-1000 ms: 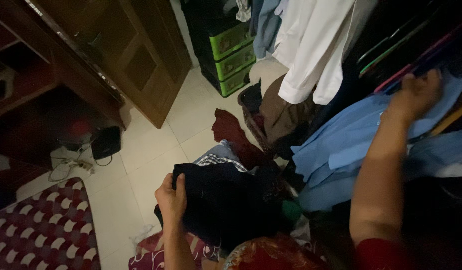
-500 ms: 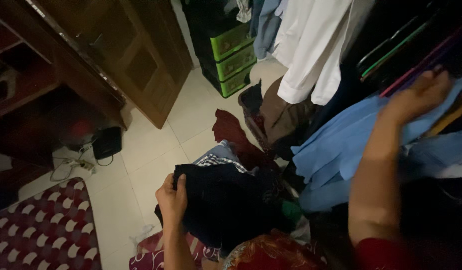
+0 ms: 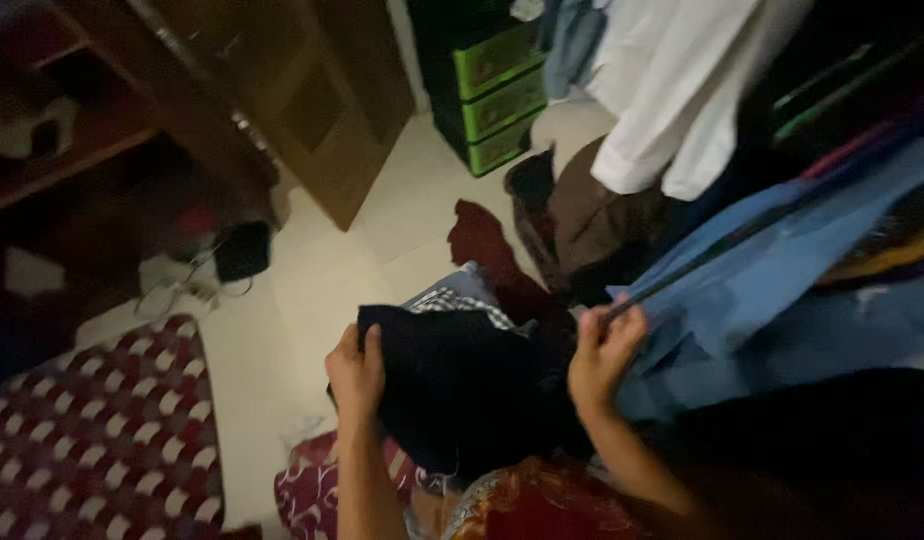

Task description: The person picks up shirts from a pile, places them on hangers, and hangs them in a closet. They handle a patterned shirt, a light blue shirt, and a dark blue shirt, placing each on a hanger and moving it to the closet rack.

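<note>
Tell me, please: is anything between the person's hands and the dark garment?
Nothing visible is. The left hand grips the left edge of the dark garment directly, and the right hand rests at its right edge, beside the blue cloth. Whether the right fingers pinch the garment or the cloth is too blurred to tell.

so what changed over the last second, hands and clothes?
The right hand came down from the hanging blue clothes to the right edge of the dark garment, and now grips it there. The left hand kept its hold on the garment's left edge. The white shirt, green drawers and patterned mat lie as before.
</note>
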